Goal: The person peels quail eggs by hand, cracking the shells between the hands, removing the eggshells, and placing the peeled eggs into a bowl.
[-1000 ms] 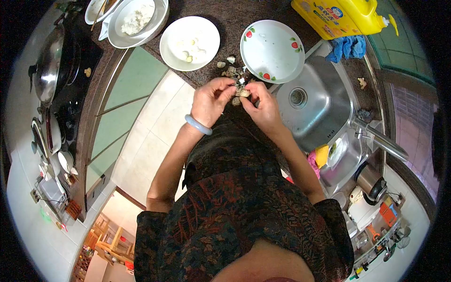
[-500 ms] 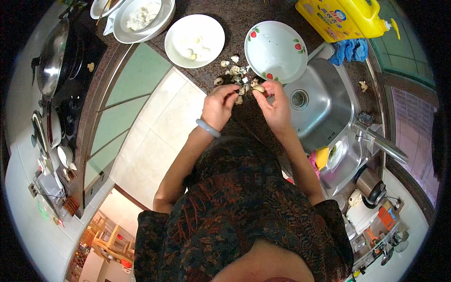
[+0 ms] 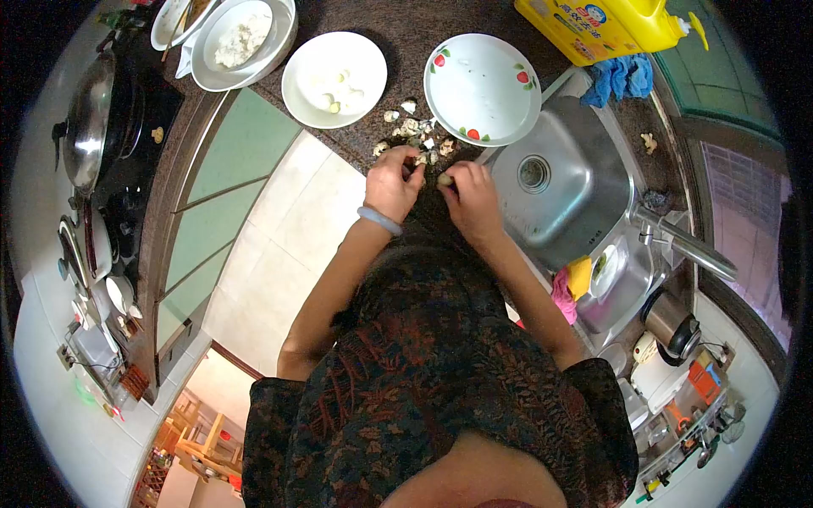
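My right hand [image 3: 474,199] is closed around a small quail egg [image 3: 445,179], held at the fingertips above the counter edge. Just across from it, my left hand [image 3: 392,184] has its fingers pinched together over the near side of the shell pile; what sits between them, if anything, is too small to make out. Broken, speckled eggshells [image 3: 412,128] lie scattered on the counter beyond both hands. Several pale peeled eggs [image 3: 342,90] rest in a white bowl [image 3: 298,68] to the upper left. A strawberry-patterned bowl [image 3: 453,63] with clear liquid stands to the upper right.
The steel sink [image 3: 563,157] is at my right, with a faucet [image 3: 690,247]. A yellow pump bottle [image 3: 584,30] and blue cloth [image 3: 616,80] are behind it. Bowls, one holding white food [image 3: 241,42], stand far left, near a wok [image 3: 91,127] on the stove.
My right hand has drawn slightly toward me and left with the egg, and its fingers have curled around it. The head view has shifted a little.
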`<control>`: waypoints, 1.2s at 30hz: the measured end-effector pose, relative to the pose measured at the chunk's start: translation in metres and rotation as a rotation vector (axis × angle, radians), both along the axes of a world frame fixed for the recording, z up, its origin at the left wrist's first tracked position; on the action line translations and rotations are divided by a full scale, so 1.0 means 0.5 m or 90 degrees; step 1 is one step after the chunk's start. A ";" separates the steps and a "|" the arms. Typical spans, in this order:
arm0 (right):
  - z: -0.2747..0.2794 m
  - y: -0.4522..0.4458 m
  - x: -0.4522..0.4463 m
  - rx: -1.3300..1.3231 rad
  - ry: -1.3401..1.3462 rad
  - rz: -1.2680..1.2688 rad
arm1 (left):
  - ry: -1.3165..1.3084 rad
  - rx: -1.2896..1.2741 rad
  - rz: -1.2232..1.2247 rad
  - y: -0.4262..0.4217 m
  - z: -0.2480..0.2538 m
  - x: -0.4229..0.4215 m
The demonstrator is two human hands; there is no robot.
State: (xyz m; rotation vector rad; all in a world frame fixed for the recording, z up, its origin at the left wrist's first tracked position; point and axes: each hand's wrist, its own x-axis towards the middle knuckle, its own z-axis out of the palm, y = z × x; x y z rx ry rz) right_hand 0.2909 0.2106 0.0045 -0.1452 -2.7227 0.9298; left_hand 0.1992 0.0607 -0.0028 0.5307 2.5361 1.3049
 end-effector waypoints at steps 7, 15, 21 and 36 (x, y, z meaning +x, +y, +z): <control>0.007 -0.002 -0.035 -0.015 0.038 -0.007 | -0.394 0.359 0.085 -0.030 0.002 -0.002; 0.001 -0.012 -0.068 0.014 0.016 -0.015 | -0.664 0.622 0.102 -0.067 0.048 -0.020; 0.091 -0.026 -0.085 -0.281 -0.042 -0.061 | -0.565 0.575 0.106 -0.057 0.039 -0.009; 0.131 -0.028 -0.102 -0.273 0.025 -0.019 | -0.260 0.499 0.054 -0.035 0.082 0.006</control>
